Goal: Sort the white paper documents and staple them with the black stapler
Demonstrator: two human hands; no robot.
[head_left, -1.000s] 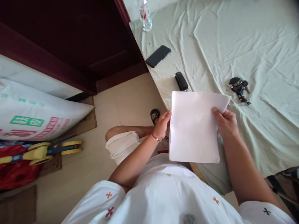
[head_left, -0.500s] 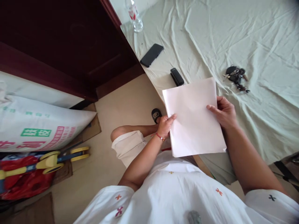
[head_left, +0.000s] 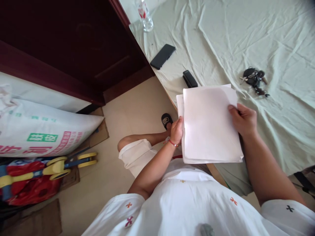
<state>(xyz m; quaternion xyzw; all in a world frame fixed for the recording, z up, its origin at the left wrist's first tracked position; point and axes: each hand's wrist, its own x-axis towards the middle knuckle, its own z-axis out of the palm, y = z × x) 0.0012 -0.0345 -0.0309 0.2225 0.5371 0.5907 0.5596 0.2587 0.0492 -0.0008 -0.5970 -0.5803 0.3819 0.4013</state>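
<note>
Both your hands are on the stack of white paper (head_left: 209, 124), held over the near edge of the worktop (head_left: 270, 42) in front of your chest. Your left hand (head_left: 177, 130) is closed on the stack's left edge, fingers wrapped round it. Your right hand (head_left: 243, 119) pinches the right edge, thumb on top. Sheets are slightly fanned, the top one offset from those under it. On the pale green cloth: black stapler (head_left: 190, 79) just beyond the stack's far edge, phone (head_left: 162, 56) further out, keys (head_left: 255, 80) off to the right, water bottle (head_left: 145, 16) at the far corner.
</note>
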